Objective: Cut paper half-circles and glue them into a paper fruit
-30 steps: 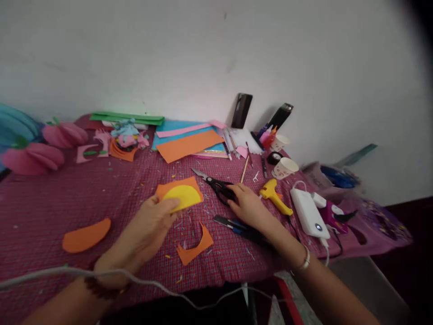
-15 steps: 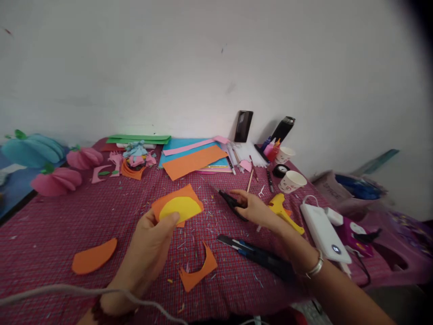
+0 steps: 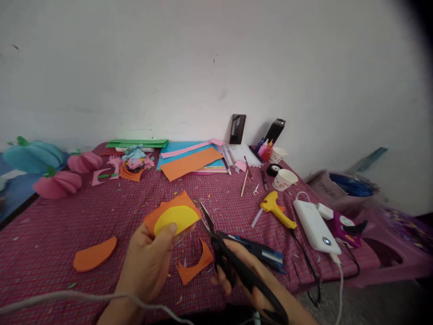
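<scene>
My left hand (image 3: 152, 253) pinches a rounded yellow paper piece (image 3: 177, 219) laid over orange paper (image 3: 176, 202), thumb on top. Black-handled scissors (image 3: 233, 259) are in my right hand (image 3: 250, 266), my fingers in and around the handles. Their blades (image 3: 208, 219) are parted and point up and left, close to the right edge of the papers. Under my hands lies a curved orange offcut (image 3: 196, 266). Off to the left rests a rounded orange paper piece (image 3: 95, 255). A blue and black utility knife (image 3: 262, 252) lies behind my right hand.
A yellow glue gun (image 3: 278, 210), a white power bank (image 3: 316, 225) and paper cups (image 3: 284, 180) stand on the right. Coloured paper sheets (image 3: 192, 162) and a phone (image 3: 237, 128) are along the wall. Paper pumpkins (image 3: 57, 184) sit at left. A pale cable (image 3: 84, 297) crosses the foreground.
My right hand has picked the scissors up off the table and brought them, blades parted, beside the papers. My left hand still holds the yellow and orange papers, slightly lower.
</scene>
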Motion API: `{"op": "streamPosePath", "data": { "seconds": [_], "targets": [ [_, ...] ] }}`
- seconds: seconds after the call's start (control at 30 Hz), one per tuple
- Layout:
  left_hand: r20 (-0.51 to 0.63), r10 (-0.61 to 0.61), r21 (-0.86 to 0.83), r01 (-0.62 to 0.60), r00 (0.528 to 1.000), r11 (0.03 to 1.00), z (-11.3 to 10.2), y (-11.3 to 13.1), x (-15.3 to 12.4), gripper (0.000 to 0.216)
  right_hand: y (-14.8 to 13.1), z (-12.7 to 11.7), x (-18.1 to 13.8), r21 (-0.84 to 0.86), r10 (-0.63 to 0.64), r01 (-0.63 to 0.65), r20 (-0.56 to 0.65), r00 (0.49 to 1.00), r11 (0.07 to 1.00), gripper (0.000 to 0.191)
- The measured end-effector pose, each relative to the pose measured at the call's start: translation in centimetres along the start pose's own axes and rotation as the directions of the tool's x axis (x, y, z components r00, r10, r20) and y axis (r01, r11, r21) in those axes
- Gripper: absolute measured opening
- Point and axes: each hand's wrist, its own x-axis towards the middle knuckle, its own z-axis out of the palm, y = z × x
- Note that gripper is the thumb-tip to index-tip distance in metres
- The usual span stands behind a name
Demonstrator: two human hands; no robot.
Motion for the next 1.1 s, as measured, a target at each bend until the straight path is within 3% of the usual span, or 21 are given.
{"op": "streamPosePath", "data": {
  "seconds": [0.17,0.3,0.53,0.87,1.1],
  "targets": [
    [-0.008,-0.008,0.045,0.008,1.0,0.999,-0.1,-0.4,-0.2,0.028,0.6,0.3,1.1,0.078,-0.063,0.062,0.014,0.998,0.995,0.076],
    [0.005,-0.017,0.072,0.017,1.0,0.997,-0.6,-1.3,0.2,0.023,0.2,0.3,1.5,0.061,-0.119,0.118,0.018,0.993,0.991,0.075],
    [0.0,-0.033,0.084,0.033,0.999,0.996,-0.8,-2.5,0.8,0.051,1.2,-0.2,1.5,0.037,-0.088,0.086,0.038,0.995,0.996,0.074],
    [0.014,-0.043,0.09,0.042,0.999,0.995,-1.3,-3.7,1.4,0.049,2.0,-0.5,1.8,0.082,-0.075,0.073,0.023,0.997,0.994,0.074],
    [-0.022,-0.047,0.068,0.048,0.999,0.997,-0.3,-3.8,1.5,0.045,2.3,-0.7,2.4,0.067,-0.105,0.102,0.049,0.993,0.993,0.078]
  ]
}}
